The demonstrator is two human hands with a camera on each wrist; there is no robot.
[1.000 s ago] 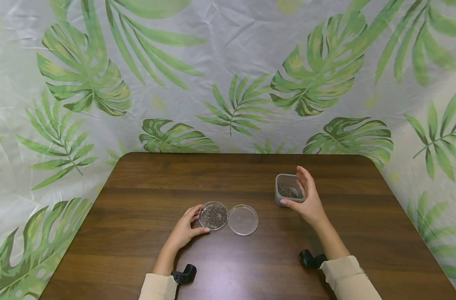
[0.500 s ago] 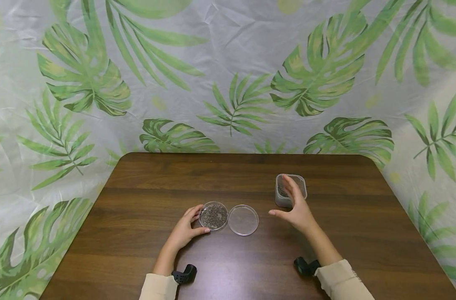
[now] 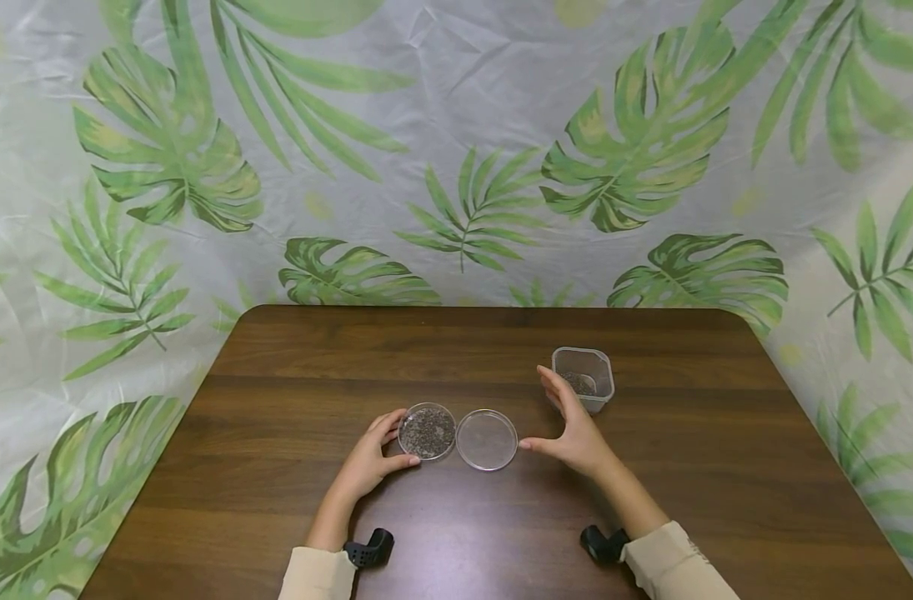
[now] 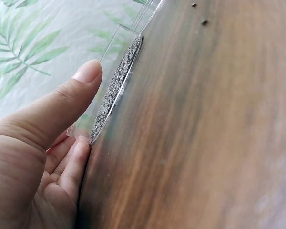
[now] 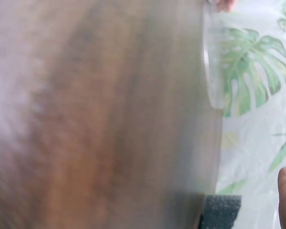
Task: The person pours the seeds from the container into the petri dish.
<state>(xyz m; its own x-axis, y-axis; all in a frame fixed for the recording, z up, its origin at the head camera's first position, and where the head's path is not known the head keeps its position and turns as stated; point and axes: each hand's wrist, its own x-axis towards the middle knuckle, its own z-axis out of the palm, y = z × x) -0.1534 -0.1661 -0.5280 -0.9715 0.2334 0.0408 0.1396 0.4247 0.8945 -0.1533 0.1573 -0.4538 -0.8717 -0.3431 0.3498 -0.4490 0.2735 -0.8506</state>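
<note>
A round petri dish [image 3: 427, 432] with grey-brown granules lies on the wooden table, left of centre. My left hand [image 3: 377, 454] holds it from the left, its thumb at the near rim and fingers round the far side; the left wrist view shows the fingertips at the dish wall. Right beside the dish lies a clear petri dish lid [image 3: 487, 440] with nothing in it. My right hand [image 3: 576, 433] is spread, thumb tip close to the lid's right rim and fingers raised, holding nothing. Behind these fingers stands a square clear plastic tub [image 3: 602, 387] with dark granules at its bottom.
Two dark specks, one of them a small crumb [image 4: 204, 22], lie on the table [image 3: 336, 350] in the left wrist view. A leaf-print cloth [image 3: 471, 125] hangs behind the table's far edge. Each wrist carries a black camera mount [image 3: 369, 548].
My right hand has moved left and nearer, away from the tub to the lid's right side. The left hand, the dish and the lid have stayed in place.
</note>
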